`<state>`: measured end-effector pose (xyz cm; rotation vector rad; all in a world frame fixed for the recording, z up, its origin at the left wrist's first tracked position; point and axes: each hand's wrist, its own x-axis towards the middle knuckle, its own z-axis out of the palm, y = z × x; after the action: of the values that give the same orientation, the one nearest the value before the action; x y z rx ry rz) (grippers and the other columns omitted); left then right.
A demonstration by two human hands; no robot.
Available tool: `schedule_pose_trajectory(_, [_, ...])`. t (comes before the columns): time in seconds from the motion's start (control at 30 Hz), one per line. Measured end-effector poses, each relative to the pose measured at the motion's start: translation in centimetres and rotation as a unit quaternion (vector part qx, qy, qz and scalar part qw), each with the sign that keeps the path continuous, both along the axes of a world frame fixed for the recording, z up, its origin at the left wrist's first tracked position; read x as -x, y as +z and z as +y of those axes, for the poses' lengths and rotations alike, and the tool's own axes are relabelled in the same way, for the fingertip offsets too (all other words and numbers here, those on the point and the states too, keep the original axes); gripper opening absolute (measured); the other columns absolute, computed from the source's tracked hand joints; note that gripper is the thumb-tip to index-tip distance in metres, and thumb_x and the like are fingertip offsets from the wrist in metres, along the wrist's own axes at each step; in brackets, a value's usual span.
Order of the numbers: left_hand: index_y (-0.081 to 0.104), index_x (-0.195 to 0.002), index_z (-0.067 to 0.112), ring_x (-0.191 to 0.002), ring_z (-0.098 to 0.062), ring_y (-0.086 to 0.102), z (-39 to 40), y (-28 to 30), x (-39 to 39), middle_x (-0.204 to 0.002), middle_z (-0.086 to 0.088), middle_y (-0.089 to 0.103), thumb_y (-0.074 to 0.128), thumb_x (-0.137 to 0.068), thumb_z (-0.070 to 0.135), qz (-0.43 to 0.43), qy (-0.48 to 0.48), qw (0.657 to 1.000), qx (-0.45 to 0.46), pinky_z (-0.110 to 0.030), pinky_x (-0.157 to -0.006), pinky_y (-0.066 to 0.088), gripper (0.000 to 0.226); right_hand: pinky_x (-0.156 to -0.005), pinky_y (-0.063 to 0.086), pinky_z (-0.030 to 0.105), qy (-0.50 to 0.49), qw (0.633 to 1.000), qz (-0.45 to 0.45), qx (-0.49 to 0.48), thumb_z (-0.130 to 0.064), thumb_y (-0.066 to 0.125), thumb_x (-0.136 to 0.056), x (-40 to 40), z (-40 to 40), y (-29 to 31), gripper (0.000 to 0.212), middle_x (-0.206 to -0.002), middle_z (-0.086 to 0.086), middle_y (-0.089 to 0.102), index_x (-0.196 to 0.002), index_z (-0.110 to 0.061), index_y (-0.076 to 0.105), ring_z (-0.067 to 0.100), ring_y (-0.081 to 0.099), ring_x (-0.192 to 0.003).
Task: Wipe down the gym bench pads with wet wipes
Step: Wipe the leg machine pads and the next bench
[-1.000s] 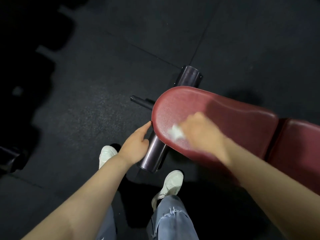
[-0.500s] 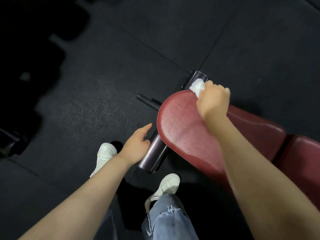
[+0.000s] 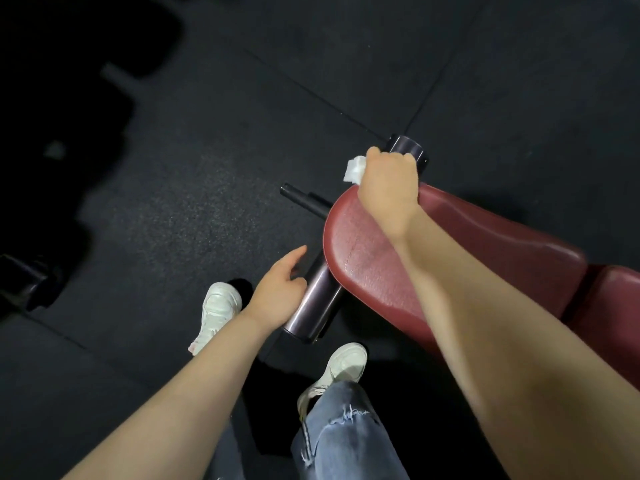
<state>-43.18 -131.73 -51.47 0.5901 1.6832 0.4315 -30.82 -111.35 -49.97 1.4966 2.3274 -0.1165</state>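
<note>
A dark red bench pad with a rounded end fills the right of the view. A second red pad adjoins it at the far right edge. My right hand grips a crumpled white wet wipe at the pad's far rim, fingers curled over the edge. My left hand hovers with loosely curled fingers beside the dark cylindrical roller under the pad's near side; it holds nothing.
The roller's far end sticks out beyond the pad. A thin black bar juts left from the frame. Black rubber floor tiles lie all around. Dark equipment sits at the left. My white shoes stand below.
My right hand has swept the wipe from the pad's near middle across to its far rim and now slightly past the edge. My left hand stays by the roller.
</note>
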Motion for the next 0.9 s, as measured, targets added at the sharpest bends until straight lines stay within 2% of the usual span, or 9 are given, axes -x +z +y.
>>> schedule_pose_trajectory(0.17, [0.04,-0.148,0.028,-0.131,-0.01,0.047,-0.1,0.4,0.6,-0.144,0.004,0.05,0.042,-0.09,0.001,0.01,0.016,1.0,0.001,-0.035,-0.115,0.035,0.064,-0.071,0.033,0.034,0.142,0.989,0.032,0.007,-0.003,0.048,-0.08,1.8,-6.2,-0.3,0.057,-0.093,-0.002,0.064,-0.136,-0.014,0.041,0.024,0.063,-0.087])
schedule_pose_trajectory(0.23, [0.041,-0.147,0.024,-0.127,-0.008,0.048,-0.1,1.2,0.7,-0.141,0.005,0.051,0.043,-0.091,-0.001,0.019,0.02,1.0,0.0,-0.029,-0.113,0.035,0.061,-0.07,0.03,0.032,0.193,0.979,0.014,0.056,-0.003,0.05,-0.08,1.6,-9.7,0.1,0.057,-0.098,-0.003,0.063,-0.134,-0.018,0.039,0.02,0.063,-0.089])
schedule_pose_trajectory(0.33, [0.042,-0.147,0.023,-0.131,-0.011,0.046,-0.2,3.0,1.0,-0.143,0.007,0.048,0.042,-0.092,-0.004,0.012,0.017,1.0,-0.005,-0.031,-0.114,0.034,0.061,-0.083,0.033,0.033,0.249,0.958,-0.032,0.136,-0.012,0.052,-0.088,0.3,-14.3,1.5,0.049,-0.113,-0.003,0.06,-0.135,-0.016,0.039,0.021,0.058,-0.102])
schedule_pose_trajectory(0.4, [0.042,-0.146,0.022,-0.134,-0.012,0.044,-0.3,4.8,1.2,-0.14,0.009,0.047,0.041,-0.092,-0.004,0.011,0.008,1.0,-0.01,-0.034,-0.115,0.034,0.06,-0.092,0.034,0.034,0.193,0.964,0.012,0.182,-0.009,0.055,-0.085,-1.4,-16.4,3.2,0.042,-0.108,-0.001,0.061,-0.126,-0.015,0.05,0.022,0.056,-0.102])
schedule_pose_trajectory(0.5, [0.044,-0.145,0.022,-0.136,-0.013,0.043,-0.3,7.9,1.4,-0.144,0.006,0.047,0.041,-0.091,-0.004,0.015,-0.009,1.0,-0.013,-0.033,-0.115,0.033,0.059,-0.084,0.04,0.037,0.046,0.98,0.135,0.142,0.0,0.059,-0.073,-3.5,-17.8,6.7,0.037,-0.087,0.002,0.066,-0.108,-0.014,0.061,0.025,0.061,-0.085])
schedule_pose_trajectory(0.63, [0.044,-0.145,0.021,-0.13,-0.01,0.048,0.9,13.2,0.9,-0.141,0.005,0.051,0.041,-0.091,-0.001,0.017,-0.075,0.997,-0.028,-0.025,-0.108,0.036,0.059,-0.083,0.038,0.036,-0.145,0.966,0.178,0.119,-0.013,0.048,-0.089,-5.7,-16.2,11.7,0.024,-0.09,0.008,0.066,-0.11,-0.014,0.058,0.03,0.058,-0.087])
schedule_pose_trajectory(0.73, [0.051,-0.136,0.024,-0.108,0.006,0.053,3.2,17.4,-0.1,-0.127,0.012,0.056,0.046,-0.086,0.009,0.014,-0.127,0.99,-0.066,-0.018,-0.099,0.038,0.053,-0.072,0.04,0.036,-0.279,0.923,0.249,0.097,-0.018,0.048,-0.091,-7.1,-14.4,15.6,0.013,-0.088,0.011,0.066,-0.101,-0.014,0.056,0.034,0.059,-0.084])
schedule_pose_trajectory(0.83, [0.049,-0.142,0.025,-0.126,-0.01,0.053,5.7,21.9,-1.4,-0.143,0.008,0.051,0.049,-0.087,0.014,0.009,-0.2,0.975,-0.1,-0.036,-0.112,0.039,0.056,-0.065,0.044,0.033,-0.399,0.854,0.323,0.085,-0.019,0.049,-0.093,-8.1,-13.9,21.1,0.009,-0.081,0.004,0.064,-0.098,-0.018,0.055,0.029,0.058,-0.077])
schedule_pose_trajectory(0.9, [0.049,-0.142,0.019,-0.128,-0.011,0.049,7.0,25.7,-2.6,-0.142,0.006,0.051,0.049,-0.093,0.005,0.005,-0.25,0.959,-0.13,-0.03,-0.114,0.033,0.051,-0.061,0.04,0.031,-0.447,0.815,0.364,0.064,-0.022,0.05,-0.093,-8.8,-14.4,25.3,0.005,-0.071,-0.004,0.057,-0.09,-0.021,0.054,0.019,0.054,-0.067])
